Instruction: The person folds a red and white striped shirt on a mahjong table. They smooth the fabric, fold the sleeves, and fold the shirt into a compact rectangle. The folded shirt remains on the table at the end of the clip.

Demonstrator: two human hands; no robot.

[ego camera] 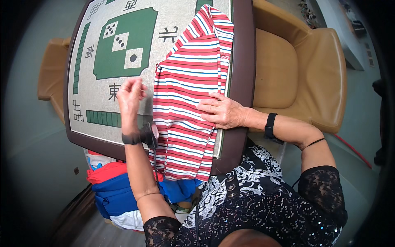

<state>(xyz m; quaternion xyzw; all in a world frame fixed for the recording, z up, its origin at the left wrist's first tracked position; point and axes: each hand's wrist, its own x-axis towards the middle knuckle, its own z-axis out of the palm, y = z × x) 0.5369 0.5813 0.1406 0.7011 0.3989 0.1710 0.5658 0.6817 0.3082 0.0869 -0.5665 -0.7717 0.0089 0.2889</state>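
Observation:
A red, white and blue striped shirt (188,77) lies folded lengthwise along the right part of a mahjong table (239,92). Its lower end hangs over the near table edge. My right hand (222,111) rests flat on the shirt's right side, fingers slightly spread, not gripping the cloth. Left of the shirt, above the printed mat (166,15), my left hand (132,94) is raised with its fingers loosely bent and a little apart. Nothing shows in it. A black strap with a small device (149,134) and a cable sits on my left wrist, partly covering the shirt.
Below the near edge is a pile of clothes, with a blue garment (115,194), a red one (106,171) and a white one (128,219). A tan armchair (277,68) stands close on the right, another chair (51,69) on the left. A red cord (353,151) lies at the right.

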